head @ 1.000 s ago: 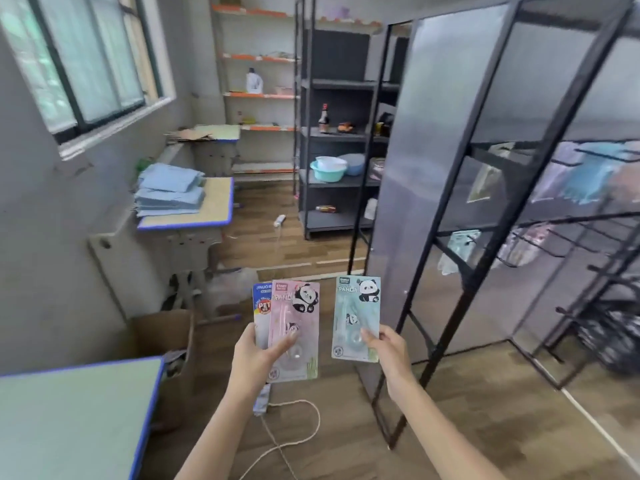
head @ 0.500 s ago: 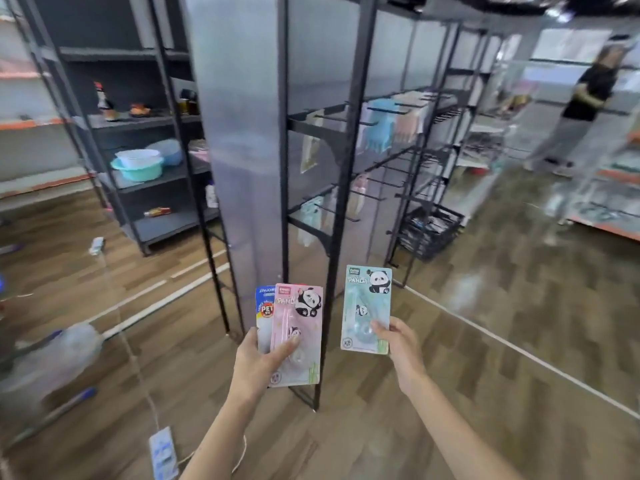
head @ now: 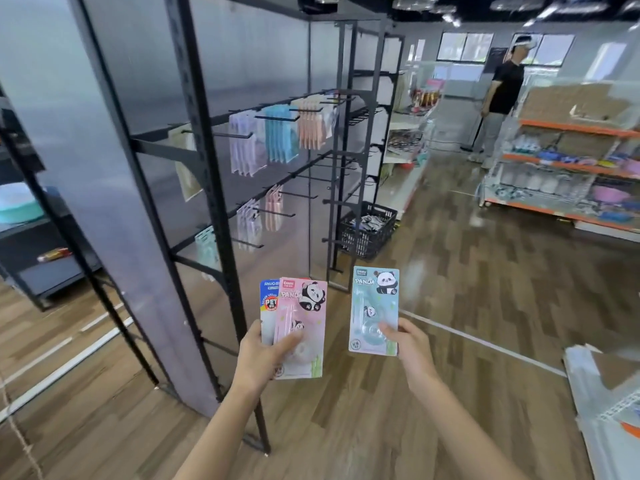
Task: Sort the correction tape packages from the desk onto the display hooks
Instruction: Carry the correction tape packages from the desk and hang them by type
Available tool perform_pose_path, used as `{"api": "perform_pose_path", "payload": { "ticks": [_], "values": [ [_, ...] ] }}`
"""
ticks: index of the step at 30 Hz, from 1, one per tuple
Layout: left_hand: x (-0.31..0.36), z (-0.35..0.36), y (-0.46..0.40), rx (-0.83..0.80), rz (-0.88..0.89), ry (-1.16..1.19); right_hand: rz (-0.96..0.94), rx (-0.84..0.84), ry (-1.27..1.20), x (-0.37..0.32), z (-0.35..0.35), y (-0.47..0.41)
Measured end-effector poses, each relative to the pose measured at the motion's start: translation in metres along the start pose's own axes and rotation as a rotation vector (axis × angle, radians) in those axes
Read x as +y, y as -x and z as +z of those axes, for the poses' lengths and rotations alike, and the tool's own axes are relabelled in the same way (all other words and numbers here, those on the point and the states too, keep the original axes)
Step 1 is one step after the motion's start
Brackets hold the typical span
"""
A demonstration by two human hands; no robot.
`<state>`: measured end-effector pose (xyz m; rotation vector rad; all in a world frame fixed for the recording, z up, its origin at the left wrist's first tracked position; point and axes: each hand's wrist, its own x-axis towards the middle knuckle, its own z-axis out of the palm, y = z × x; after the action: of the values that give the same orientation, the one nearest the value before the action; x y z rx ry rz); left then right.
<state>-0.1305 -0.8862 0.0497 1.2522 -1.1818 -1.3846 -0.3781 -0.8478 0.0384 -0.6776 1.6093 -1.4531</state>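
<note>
My left hand grips a pink panda correction tape package with a blue-and-white package stacked behind it. A light blue panda correction tape package stands upright in my right hand, held by its lower right corner. Both hands are in front of the black display rack. Its hooks carry purple, blue and peach packages on the upper row and a few pink, purple and mint ones lower down. Several hooks are bare.
A black plastic basket sits on the wood floor beside the rack. A person in a black shirt stands at the far right, near orange-edged shelves. Cardboard and a white wire rack are at the right edge.
The view has swung right, from the desks and window to the hook side of the display rack. Both hands keep the same packages at the same height.
</note>
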Motion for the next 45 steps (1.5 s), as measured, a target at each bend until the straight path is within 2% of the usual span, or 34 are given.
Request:
{"api": "perform_pose_path", "payload": {
  "ticks": [8, 16, 23, 30, 35, 45],
  "values": [
    [0.011, 0.099, -0.063, 0.060, -0.003, 0.025, 0.016, -0.049, 0.053, -0.028, -0.072, -0.095],
    [0.025, 0.142, -0.128, 0.112, 0.017, 0.057, -0.007, -0.145, 0.064, -0.054, -0.076, -0.178],
    [0.035, 0.165, -0.209, 0.194, 0.062, 0.061, -0.036, -0.228, 0.068, -0.084, -0.042, -0.273],
    [0.043, 0.157, -0.274, 0.331, 0.109, 0.112, -0.046, -0.374, 0.118, -0.104, 0.009, -0.354],
    [0.044, 0.153, -0.282, 0.442, 0.096, 0.107, -0.002, -0.494, 0.120, -0.103, 0.053, -0.387],
    [0.046, 0.151, -0.254, 0.806, 0.105, 0.189, 0.023, -0.885, 0.209, -0.111, 0.125, -0.416]
  ]
}}
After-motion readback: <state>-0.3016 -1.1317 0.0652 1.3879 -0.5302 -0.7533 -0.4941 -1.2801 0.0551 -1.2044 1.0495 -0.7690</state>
